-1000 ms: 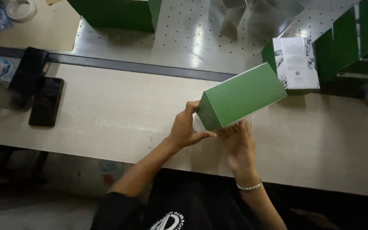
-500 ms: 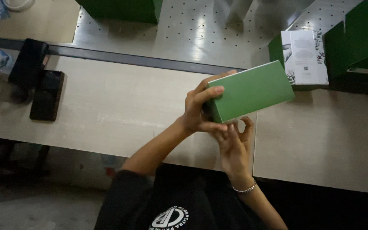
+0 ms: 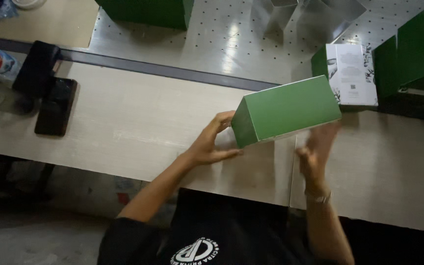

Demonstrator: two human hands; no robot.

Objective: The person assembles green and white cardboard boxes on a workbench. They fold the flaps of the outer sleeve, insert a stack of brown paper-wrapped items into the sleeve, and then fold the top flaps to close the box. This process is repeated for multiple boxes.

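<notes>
Green box held over the bench

The left hand grips the near end of the box, tilted above the bench. The right hand, blurred, is open just under its far side.

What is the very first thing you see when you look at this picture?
A big green box in the middle, above the pale wooden table. The left hand holds its near end, while the blurry right hand is just under its right side. A black phone lies far left.
</notes>
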